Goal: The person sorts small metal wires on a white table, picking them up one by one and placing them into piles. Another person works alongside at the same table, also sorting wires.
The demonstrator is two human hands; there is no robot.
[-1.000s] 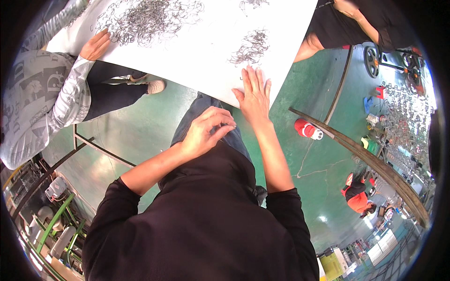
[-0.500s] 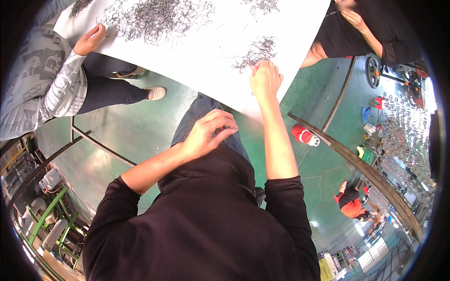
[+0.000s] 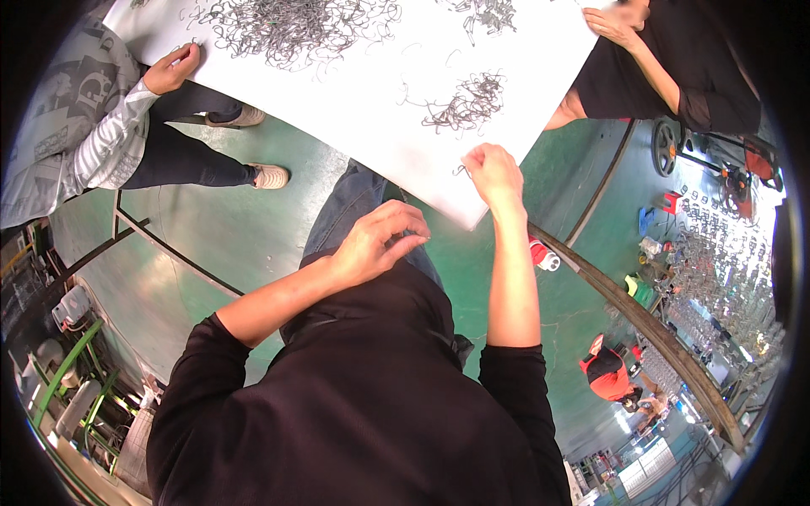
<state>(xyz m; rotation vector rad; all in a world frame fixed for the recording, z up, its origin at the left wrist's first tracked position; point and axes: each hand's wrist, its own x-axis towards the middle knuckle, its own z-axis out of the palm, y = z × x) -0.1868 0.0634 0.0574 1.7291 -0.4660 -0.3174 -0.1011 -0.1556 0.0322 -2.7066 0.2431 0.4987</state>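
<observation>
My right hand [image 3: 495, 175] is over the near right corner of the white table [image 3: 371, 118], its fingertips pinched on a small dark wire hook [image 3: 461, 170]. Just beyond it lies a small tangled heap of dark wire hooks [image 3: 468, 103]. In front of my waist, short of the table edge, hovers my left hand [image 3: 380, 240]. Its fingers curl in toward the thumb, and whatever may be between the tips is too small to make out. Farther off on the tabletop spreads a larger heap of the same curved wires [image 3: 295, 29].
A co-worker's hand [image 3: 173, 69] rests at the table's left edge; another person's hand [image 3: 614, 27] is at the right edge. Metal rails [image 3: 650, 316] cross the green floor. A red and white container [image 3: 542, 253] stands beside the rail. Someone in orange [image 3: 609, 378] bends at lower right.
My right hand has drawn back from the small heap toward the table corner, with a wire hook at its fingertips. My left hand has stayed put. The view has shifted slightly.
</observation>
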